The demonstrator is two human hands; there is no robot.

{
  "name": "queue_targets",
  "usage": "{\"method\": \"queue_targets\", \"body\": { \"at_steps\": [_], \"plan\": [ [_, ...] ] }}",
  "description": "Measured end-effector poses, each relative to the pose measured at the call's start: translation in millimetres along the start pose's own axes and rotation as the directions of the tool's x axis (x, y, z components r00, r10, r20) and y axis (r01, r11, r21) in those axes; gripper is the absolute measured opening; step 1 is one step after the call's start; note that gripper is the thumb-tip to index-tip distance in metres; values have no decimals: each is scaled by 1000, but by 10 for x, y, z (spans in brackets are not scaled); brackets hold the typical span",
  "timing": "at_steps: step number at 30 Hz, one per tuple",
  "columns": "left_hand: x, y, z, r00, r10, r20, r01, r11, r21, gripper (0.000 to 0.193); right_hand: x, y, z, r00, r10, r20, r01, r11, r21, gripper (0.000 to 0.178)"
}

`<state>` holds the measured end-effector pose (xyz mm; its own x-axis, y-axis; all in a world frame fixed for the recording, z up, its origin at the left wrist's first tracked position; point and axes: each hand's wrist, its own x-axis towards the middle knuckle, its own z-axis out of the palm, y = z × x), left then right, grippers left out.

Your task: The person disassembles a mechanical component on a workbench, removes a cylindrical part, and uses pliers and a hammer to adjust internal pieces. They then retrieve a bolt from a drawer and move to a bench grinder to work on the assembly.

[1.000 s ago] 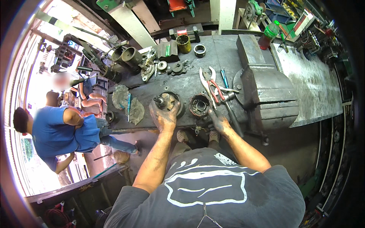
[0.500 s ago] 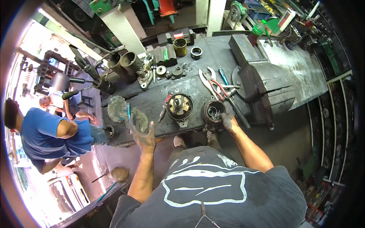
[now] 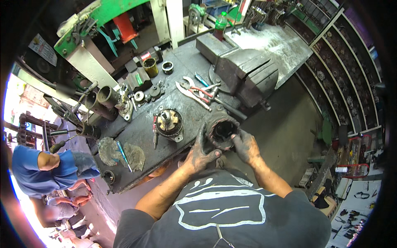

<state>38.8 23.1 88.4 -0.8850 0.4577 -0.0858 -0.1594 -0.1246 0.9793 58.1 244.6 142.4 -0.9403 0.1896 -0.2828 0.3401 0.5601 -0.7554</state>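
Two grease-blackened hands, the left hand [image 3: 201,152] and the right hand [image 3: 245,145], one round dark metal housing [image 3: 222,131], one round motor part with a brass-coloured centre [image 3: 169,122], one large grey bench vise [image 3: 244,74], two short dark metal pipes [image 3: 102,99], two crumpled grey rags [image 3: 122,152], one blue-handled screwdriver [image 3: 123,156], one green plastic bottle [image 3: 220,21].
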Motion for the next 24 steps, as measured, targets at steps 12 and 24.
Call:
{"method": "queue_targets", "body": {
  "at_steps": [12,24],
  "plan": [
    [277,169,399,995,24,-92,-80,732,-677,81,-167,-335,-1059,729,-683,57,676,730,98,49],
    [73,684,775,988,14,-154,-117,720,-684,94,561,172,-404,537,-756,375,203,547,812,124]
  ]
}}
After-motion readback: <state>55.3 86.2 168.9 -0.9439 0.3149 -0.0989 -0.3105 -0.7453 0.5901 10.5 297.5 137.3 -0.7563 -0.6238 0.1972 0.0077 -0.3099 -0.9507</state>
